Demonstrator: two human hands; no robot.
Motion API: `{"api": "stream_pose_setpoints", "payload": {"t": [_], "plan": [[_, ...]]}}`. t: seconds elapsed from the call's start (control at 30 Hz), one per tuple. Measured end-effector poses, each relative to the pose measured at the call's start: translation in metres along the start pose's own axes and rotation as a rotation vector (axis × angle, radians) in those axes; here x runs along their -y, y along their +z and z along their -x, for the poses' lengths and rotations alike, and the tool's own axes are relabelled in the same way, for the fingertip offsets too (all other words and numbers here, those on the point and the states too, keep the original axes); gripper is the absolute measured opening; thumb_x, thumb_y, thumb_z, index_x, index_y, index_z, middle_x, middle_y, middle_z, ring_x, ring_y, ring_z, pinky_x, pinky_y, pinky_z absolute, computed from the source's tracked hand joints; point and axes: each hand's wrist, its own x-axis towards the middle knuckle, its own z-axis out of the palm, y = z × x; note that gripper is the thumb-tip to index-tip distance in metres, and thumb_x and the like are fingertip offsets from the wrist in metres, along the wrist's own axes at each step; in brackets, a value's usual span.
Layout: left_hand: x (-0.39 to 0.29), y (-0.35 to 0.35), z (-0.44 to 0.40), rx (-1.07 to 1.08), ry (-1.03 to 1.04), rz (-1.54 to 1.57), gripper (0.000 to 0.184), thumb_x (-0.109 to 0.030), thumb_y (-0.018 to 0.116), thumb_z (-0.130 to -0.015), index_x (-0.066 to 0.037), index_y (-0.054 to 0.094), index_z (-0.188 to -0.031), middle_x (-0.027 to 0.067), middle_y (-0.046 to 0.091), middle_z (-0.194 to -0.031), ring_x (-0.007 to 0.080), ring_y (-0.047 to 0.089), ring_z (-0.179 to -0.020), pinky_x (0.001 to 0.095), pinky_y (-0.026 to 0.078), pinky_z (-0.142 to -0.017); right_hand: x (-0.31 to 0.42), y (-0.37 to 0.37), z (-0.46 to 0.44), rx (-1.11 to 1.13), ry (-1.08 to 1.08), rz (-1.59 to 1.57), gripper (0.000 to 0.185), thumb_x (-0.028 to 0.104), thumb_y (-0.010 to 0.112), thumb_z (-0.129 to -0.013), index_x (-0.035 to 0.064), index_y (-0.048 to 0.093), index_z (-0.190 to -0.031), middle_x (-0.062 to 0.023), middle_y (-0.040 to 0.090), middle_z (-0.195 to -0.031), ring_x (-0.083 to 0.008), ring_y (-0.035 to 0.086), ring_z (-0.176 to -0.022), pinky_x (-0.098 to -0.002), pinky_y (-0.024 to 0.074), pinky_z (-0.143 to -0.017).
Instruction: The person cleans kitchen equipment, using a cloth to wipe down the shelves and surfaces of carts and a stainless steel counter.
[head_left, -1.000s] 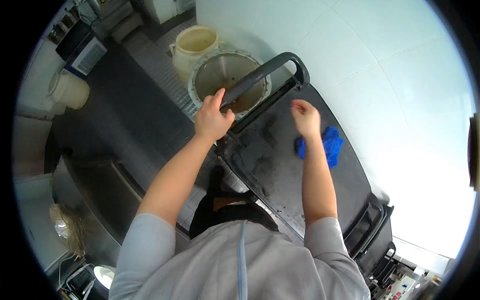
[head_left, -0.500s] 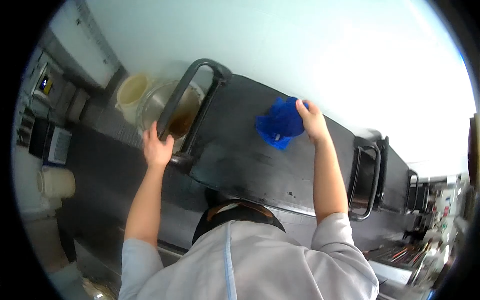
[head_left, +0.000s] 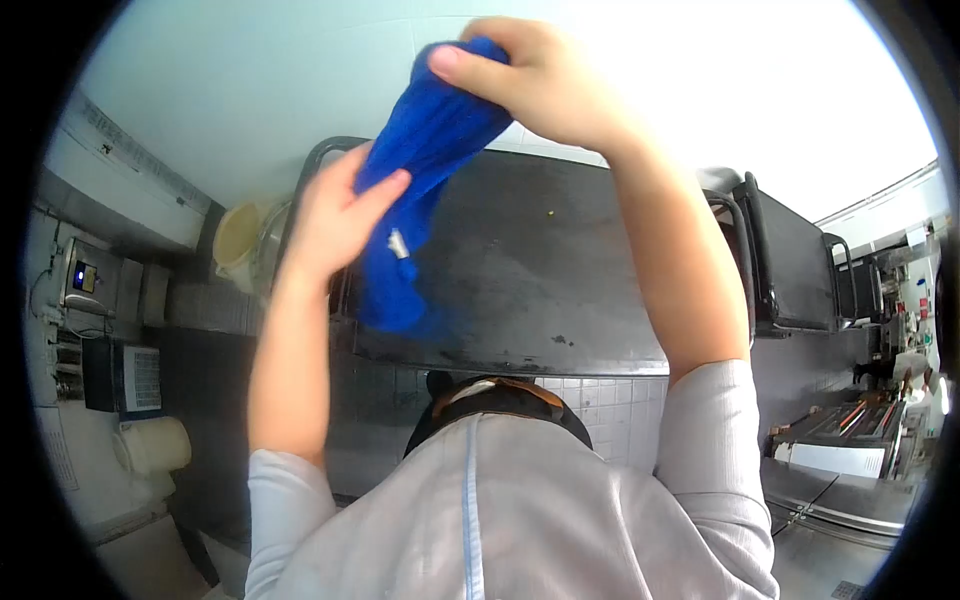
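A blue cloth (head_left: 425, 130) hangs bunched between both hands, above the left part of a black cart top (head_left: 560, 280). My right hand (head_left: 545, 85) grips its upper end, thumb pressed over the fabric. Lower down, my left hand (head_left: 345, 215) is closed around the middle of the cloth, somewhat blurred. A white label (head_left: 398, 243) shows on the cloth's loose lower end, which dangles near the cart surface. Small dark specks and one tiny yellowish bit (head_left: 550, 213) lie on the cart top.
A cream bucket (head_left: 237, 238) stands left of the cart, beside a larger round container that is mostly hidden. Further black carts (head_left: 795, 260) line the wall to the right. A white bin (head_left: 155, 445) is at far left, and a rack of utensils (head_left: 850, 425) at far right.
My right hand has lifted the cloth off the cart top, up and to the left. My left hand has left the cart handle area and taken hold of the cloth.
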Motion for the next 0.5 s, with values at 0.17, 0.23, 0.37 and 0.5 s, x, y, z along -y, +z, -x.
{"api": "stream_pose_setpoints", "payload": {"t": [0.17,0.23,0.37,0.5], "plan": [[0.004,-0.033,0.026,-0.049,0.083,-0.200,0.034,-0.002,0.062,-0.085,0.003,0.064,-0.119,0.0085,0.070,-0.103,0.0136,0.064,-0.096,0.0284,0.050,-0.086,-0.106,0.028,0.056,-0.125,0.111,0.028,0.042,0.036,0.077,-0.083,0.0073,0.070,-0.113,-0.0108,0.073,-0.097,-0.0212,0.071,-0.086,-0.0364,0.0560,-0.080],[0.022,-0.036,0.040,-0.103,0.042,-0.131,0.036,0.001,0.060,-0.083,0.003,0.064,-0.118,0.0085,0.070,-0.103,0.0141,0.064,-0.097,0.0287,0.050,-0.088,-0.185,0.080,0.073,0.204,0.436,0.093,0.037,0.023,0.074,-0.081,0.0073,0.071,-0.114,-0.0123,0.072,-0.102,-0.0264,0.070,-0.096,-0.0381,0.0549,-0.086],[0.033,-0.042,0.071,-0.117,-0.079,-0.141,0.041,0.002,0.055,-0.079,0.005,0.063,-0.119,0.0085,0.068,-0.112,0.0160,0.063,-0.103,0.0292,0.048,-0.092,-0.270,0.172,0.112,0.304,0.534,0.278,0.032,0.002,0.059,-0.080,0.0065,0.072,-0.109,-0.0170,0.069,-0.115,-0.0334,0.065,-0.110,-0.0426,0.0523,-0.095],[0.018,-0.059,0.117,-0.402,-0.059,0.233,0.040,0.005,0.057,-0.080,0.007,0.062,-0.120,0.0122,0.067,-0.113,0.0176,0.063,-0.104,0.0305,0.048,-0.095,-0.295,0.202,0.113,0.429,0.519,0.431,0.027,0.006,0.064,-0.080,0.0108,0.072,-0.105,-0.0134,0.069,-0.112,-0.0331,0.065,-0.108,-0.0434,0.0531,-0.092]]}}
